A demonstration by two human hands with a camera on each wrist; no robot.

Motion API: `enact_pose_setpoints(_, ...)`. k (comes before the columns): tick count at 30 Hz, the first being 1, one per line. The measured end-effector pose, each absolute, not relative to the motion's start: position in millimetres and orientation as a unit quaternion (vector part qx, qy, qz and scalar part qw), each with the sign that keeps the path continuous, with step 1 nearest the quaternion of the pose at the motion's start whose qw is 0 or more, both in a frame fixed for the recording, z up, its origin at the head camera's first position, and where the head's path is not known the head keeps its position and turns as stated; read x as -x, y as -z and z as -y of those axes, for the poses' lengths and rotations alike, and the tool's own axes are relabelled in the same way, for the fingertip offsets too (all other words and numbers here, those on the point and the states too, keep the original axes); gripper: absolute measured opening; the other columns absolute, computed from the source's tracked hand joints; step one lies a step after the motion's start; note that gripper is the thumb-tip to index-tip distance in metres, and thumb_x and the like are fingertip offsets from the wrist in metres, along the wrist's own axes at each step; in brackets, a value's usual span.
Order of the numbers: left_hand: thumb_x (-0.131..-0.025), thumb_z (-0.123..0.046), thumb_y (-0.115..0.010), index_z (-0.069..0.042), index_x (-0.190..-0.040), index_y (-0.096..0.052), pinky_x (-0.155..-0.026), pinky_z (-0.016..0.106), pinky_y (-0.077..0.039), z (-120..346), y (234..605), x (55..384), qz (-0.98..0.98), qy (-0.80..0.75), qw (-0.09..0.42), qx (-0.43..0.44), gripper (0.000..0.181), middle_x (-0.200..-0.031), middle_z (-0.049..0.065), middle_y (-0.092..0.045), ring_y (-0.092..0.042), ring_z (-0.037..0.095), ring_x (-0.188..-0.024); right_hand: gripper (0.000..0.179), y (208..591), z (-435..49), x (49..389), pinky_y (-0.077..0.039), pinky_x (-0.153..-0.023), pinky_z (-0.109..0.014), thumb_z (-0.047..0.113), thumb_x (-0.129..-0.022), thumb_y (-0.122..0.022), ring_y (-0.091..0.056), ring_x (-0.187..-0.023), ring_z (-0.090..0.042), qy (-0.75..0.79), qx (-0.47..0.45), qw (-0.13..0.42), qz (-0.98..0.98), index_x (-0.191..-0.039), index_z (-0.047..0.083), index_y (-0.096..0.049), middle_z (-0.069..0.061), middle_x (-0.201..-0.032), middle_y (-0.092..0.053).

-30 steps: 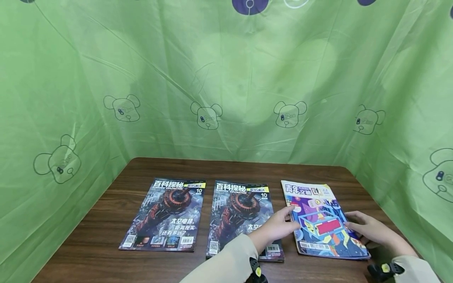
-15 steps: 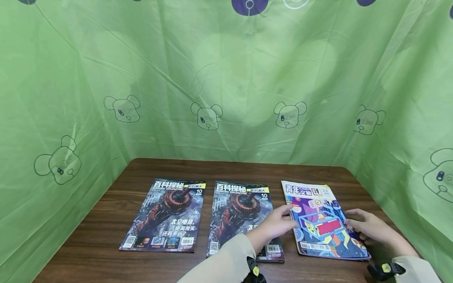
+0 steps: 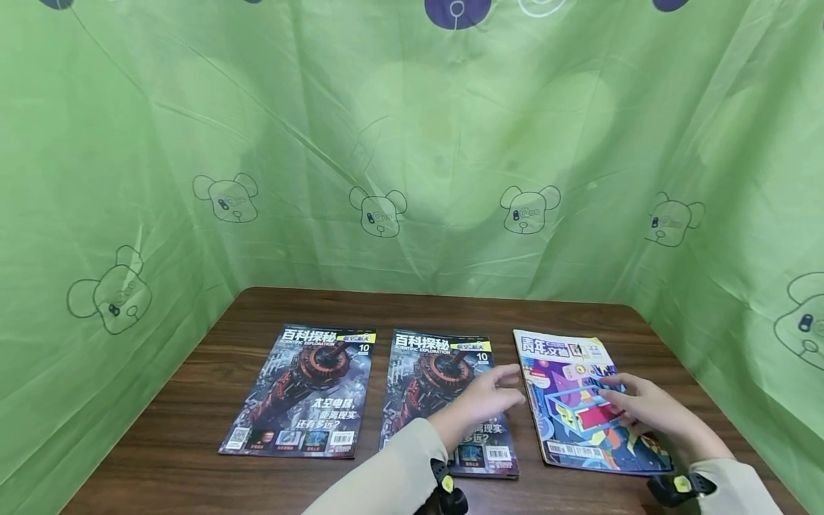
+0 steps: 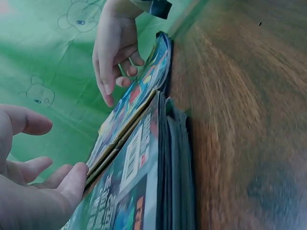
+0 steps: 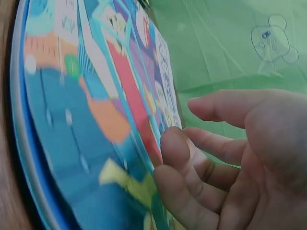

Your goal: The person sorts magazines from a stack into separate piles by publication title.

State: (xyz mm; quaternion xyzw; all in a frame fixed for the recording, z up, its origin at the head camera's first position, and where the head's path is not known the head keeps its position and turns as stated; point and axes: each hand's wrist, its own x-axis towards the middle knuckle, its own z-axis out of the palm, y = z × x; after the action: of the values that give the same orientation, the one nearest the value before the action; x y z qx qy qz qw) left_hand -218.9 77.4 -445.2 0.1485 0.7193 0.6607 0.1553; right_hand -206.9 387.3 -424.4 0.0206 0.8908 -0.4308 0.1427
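Three magazine piles lie side by side on the brown wooden table. The right one has a colourful magazine [image 3: 566, 422] on top; a dark magazine [image 3: 444, 357] lies in the middle, and a matching dark magazine [image 3: 302, 393] at left. My left hand [image 3: 479, 404] hovers over the middle magazine's right side, fingers loosely bent, holding nothing. Above the colourful magazine is my right hand [image 3: 650, 411], its fingers relaxed and around nothing. In the right wrist view, the fingers [image 5: 175, 143] hang close over the cover; whether they touch it is unclear.
The wooden table [image 3: 161, 429] has rounded far corners. Green fabric [image 3: 412, 143] printed with bear outlines hangs behind it and along both sides. In the left wrist view, the middle pile shows several stacked layers.
Both hands have let go of the colourful magazine's edges. The left hand has moved left over the middle magazine, and the right hand has lifted inward over the cover. The magazines stay put.
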Motion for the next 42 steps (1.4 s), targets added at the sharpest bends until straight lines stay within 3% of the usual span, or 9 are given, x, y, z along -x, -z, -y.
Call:
enact_pose_setpoints(7,-0.085,-0.009,-0.07,-0.01,-0.143,-0.055,-0.094,0.04,-0.054,-59,443,219,-0.728,-0.647,0.16,-0.158,0.06,-0.132,0.012,-0.061,-0.062,0.022,-0.111,0.059,425,-364,212,-0.059,-0.061,-0.041,0.029,-0.103,-0.057,-0.062,-0.074,-0.024,0.45,0.022,0.137,-0.882,-0.142,-0.012,-0.04,-0.012,-0.091,-0.062)
enact_pose_setpoints(13,-0.089,-0.009,-0.068,-0.008,-0.145,-0.052,-0.093,0.039,-0.054,-40,442,221,-0.723,-0.645,0.171,-0.175,0.058,-0.136,0.017,-0.058,-0.063,0.022,-0.108,0.056,427,-347,217,-0.062,-0.065,-0.044,0.024,-0.103,-0.056,-0.067,-0.08,-0.029,0.487,0.075,0.138,-0.859,-0.141,-0.014,-0.038,-0.018,-0.1,-0.068)
enact_pose_setpoints(20,-0.089,-0.008,-0.066,-0.005,-0.146,-0.05,-0.093,0.038,-0.055,-20,443,225,-0.734,-0.636,0.163,-0.172,0.059,-0.135,0.016,-0.058,-0.062,0.023,-0.109,0.053,428,-323,225,-0.062,-0.068,-0.041,0.016,-0.103,-0.056,-0.067,-0.083,-0.028,0.519,0.114,0.135,-0.836,-0.141,-0.015,-0.039,-0.021,-0.102,-0.065)
enact_pose_setpoints(23,-0.089,-0.008,-0.066,-0.004,-0.147,-0.049,-0.094,0.04,-0.054,-12,443,225,-0.734,-0.638,0.161,-0.168,0.06,-0.135,0.016,-0.058,-0.063,0.025,-0.109,0.054,429,-315,228,-0.061,-0.069,-0.038,0.014,-0.103,-0.056,-0.067,-0.083,-0.026,0.527,0.123,0.137,-0.83,-0.144,-0.015,-0.037,-0.022,-0.107,-0.065)
enact_pose_setpoints(30,-0.093,-0.009,-0.065,-0.002,-0.146,-0.049,-0.09,0.041,-0.056,8,445,228,-0.74,-0.634,0.15,-0.166,0.056,-0.134,0.018,-0.059,-0.061,0.024,-0.108,0.051,432,-296,229,-0.061,-0.078,-0.039,0.014,-0.104,-0.052,-0.067,-0.096,-0.035,0.535,0.142,0.137,-0.822,-0.142,-0.017,-0.037,-0.03,-0.12,-0.062)
enact_pose_setpoints(42,-0.096,-0.013,-0.062,0.0,-0.15,-0.042,-0.096,0.044,-0.053,57,447,228,-0.755,-0.617,0.148,-0.167,0.058,-0.139,0.022,-0.054,-0.062,0.032,-0.112,0.053,433,-274,231,-0.06,-0.083,-0.041,0.018,-0.104,-0.054,-0.067,-0.101,-0.038,0.538,0.145,0.146,-0.817,-0.143,-0.015,-0.038,-0.031,-0.123,-0.06)
